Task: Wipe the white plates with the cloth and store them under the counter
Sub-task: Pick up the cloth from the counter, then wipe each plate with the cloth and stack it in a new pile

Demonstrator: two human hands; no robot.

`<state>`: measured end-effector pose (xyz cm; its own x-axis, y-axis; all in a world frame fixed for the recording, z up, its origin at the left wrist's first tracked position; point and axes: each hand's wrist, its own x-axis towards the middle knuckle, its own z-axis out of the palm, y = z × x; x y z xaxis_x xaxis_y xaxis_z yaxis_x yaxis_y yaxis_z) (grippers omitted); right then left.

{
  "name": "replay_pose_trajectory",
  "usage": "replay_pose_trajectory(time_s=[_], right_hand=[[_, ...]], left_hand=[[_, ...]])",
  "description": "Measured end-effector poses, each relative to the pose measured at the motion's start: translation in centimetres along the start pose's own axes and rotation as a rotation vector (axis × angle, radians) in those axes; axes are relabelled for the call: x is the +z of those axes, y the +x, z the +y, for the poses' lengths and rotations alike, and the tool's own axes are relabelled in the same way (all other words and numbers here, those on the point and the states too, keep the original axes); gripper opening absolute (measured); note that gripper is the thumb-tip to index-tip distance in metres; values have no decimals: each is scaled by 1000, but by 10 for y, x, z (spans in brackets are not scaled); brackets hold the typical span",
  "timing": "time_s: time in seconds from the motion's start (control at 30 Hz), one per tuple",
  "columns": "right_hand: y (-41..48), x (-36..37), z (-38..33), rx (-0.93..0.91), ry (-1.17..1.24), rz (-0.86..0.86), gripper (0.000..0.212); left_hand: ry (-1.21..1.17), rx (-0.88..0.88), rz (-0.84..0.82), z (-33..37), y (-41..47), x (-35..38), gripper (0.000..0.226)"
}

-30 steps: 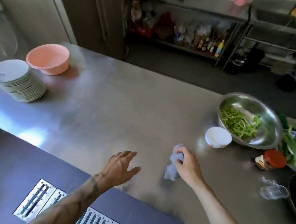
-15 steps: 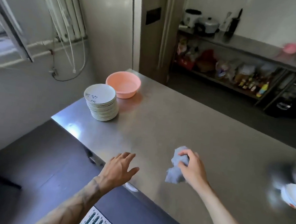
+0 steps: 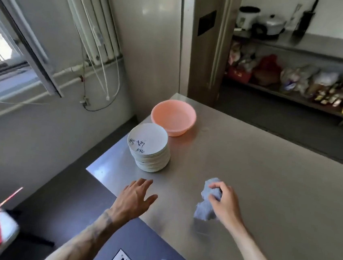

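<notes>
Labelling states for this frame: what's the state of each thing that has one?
plate stack, upright on the counter, no hand on it
pink basin, upright, looks empty
cloth, crumpled, gripped by the right hand
left hand, open, fingers spread, holding nothing

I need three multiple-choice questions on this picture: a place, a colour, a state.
1. Where is the stack of white plates?
A) on the steel counter, beside the basin
B) inside the basin
C) on the floor
2. What colour is the basin?
A) blue
B) pink
C) green
3. What is the right hand doing?
A) lying flat, empty
B) gripping the grey cloth
C) lifting a plate
Answers: 1 A, the stack stands next to the basin; 2 B, its wall is pink; 3 B, fingers curl round the cloth.
</notes>
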<state>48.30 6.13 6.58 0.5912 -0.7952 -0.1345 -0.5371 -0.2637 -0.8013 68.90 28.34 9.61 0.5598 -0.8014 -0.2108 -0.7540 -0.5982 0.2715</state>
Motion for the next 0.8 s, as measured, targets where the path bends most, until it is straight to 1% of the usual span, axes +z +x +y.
replay_pose_trajectory(time_s=[0.2,0.27,0.47,0.57,0.63,0.8], right_hand=[[37,41,-15,98,35,10,31],[47,51,-24,109,41,15,34],[94,95,-66,130,48,25,34],[118,122,-95,152,21,30,35],[135,140,-111,173,6,15,33],[157,172,-141,266,-64,-6,26]], left_hand=[[12,5,41,-45,67,-30,62],[6,-4,60,-62,88,-38,59],[-103,-53,134,-110,156,-58,47],[-121,-72,108,-131,186,-63,49],[-133,-53,78,-141,201,-63,49],[-197,-13,40,-152,214,-59,54]])
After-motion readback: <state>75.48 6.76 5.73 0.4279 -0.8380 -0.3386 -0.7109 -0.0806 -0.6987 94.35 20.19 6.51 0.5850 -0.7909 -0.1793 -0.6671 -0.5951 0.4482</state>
